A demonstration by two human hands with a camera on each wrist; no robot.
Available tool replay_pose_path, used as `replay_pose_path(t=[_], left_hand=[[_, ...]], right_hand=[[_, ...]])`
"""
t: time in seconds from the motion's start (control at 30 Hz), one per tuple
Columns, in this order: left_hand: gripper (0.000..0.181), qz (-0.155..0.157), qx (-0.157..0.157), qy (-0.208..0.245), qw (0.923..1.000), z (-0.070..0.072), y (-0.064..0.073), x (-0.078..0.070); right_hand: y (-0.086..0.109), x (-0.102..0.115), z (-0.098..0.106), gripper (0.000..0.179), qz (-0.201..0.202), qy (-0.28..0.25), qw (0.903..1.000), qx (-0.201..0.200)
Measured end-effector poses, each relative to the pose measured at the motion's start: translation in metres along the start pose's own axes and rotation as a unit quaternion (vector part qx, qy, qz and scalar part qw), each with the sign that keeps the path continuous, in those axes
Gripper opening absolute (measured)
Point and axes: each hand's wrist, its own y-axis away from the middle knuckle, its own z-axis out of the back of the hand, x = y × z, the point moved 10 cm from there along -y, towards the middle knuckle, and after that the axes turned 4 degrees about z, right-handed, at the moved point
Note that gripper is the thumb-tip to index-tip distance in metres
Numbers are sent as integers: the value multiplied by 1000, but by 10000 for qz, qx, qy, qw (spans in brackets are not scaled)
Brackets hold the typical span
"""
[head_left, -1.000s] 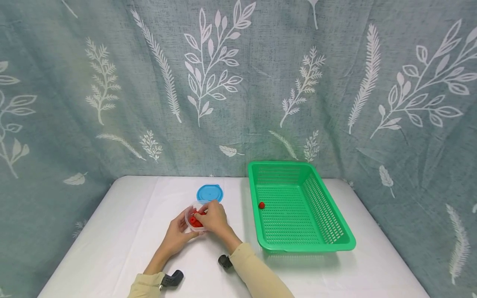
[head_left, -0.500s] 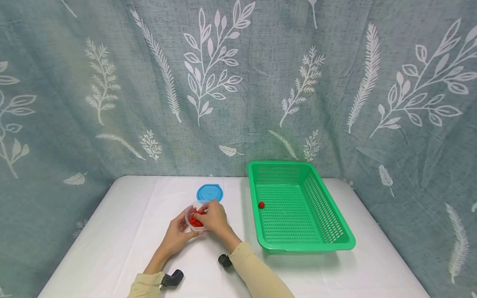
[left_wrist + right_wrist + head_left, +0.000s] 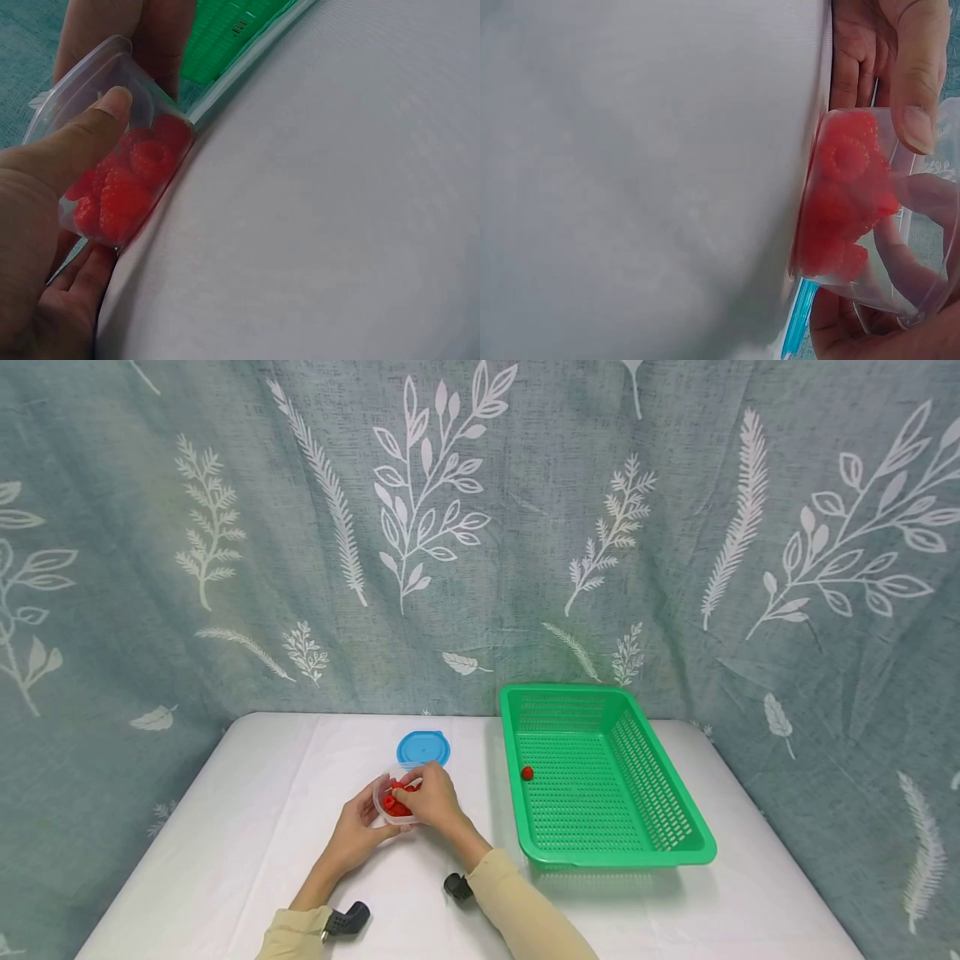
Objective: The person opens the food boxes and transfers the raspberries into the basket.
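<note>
My left hand (image 3: 358,835) grips the side of a small clear plastic container (image 3: 380,817), its thumb against the near wall in the left wrist view. Inside lie several red raspberries (image 3: 124,196), seen through the wall. From the right, my right hand (image 3: 433,797) reaches into the container; in the right wrist view its thumb and finger close around a raspberry (image 3: 886,204) at the top of the pile. A single raspberry (image 3: 527,773) sits in the green basket (image 3: 615,858), near its left wall. The right hand's knuckles hide part of the container in the head view.
Just behind the container lies a round blue lid (image 3: 423,748) on the white tablecloth (image 3: 225,852). The basket stands to the right, with raised walls. A patterned grey-green curtain (image 3: 480,568) hangs behind the table.
Both hands stay at the container. The raspberries under the right fingertips have shifted slightly, and the right wrist has moved a little to the right.
</note>
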Motion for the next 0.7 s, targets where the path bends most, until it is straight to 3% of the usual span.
replay_pose_path(t=[0.4, 0.7], left_hand=[[90, 30, -3, -76, 10000, 0, -1, 1], [89, 63, -43, -174, 9998, 1, -1, 1]], right_hand=[[-1, -2, 1, 13, 156, -526, 9985, -59], [1, 2, 9, 12, 422, -889, 9942, -430]])
